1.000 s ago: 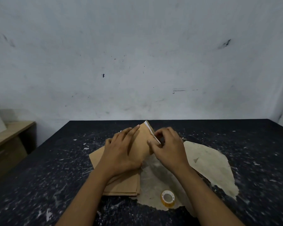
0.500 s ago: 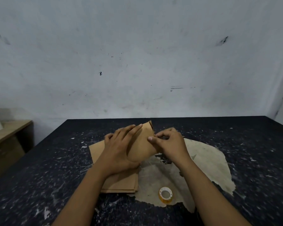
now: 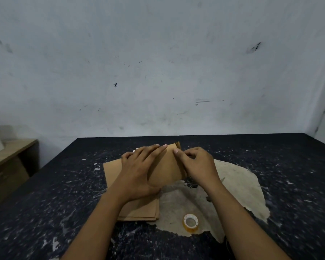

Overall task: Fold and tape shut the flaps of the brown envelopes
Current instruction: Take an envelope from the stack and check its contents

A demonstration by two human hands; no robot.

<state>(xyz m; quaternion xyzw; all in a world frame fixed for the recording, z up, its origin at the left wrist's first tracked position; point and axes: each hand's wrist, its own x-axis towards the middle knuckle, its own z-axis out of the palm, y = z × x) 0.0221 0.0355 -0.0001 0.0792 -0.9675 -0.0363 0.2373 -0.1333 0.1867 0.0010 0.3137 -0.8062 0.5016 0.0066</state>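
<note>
We are in a bare workshop: scuffed white wall, paint-flecked black table, plain wooden cabinet at left.

Dim, flat, cool light with no visible source and no glare. Wall reads grey-blue, darker toward the corners. Soft shadow under the hands on the envelopes, and a faint one beside the tape. Wide-angle bend: the surface edges splay and the right wall corner leans. Lower corners are smeared, and specks on the surface streak there. Centre is fairly sharp.
</note>
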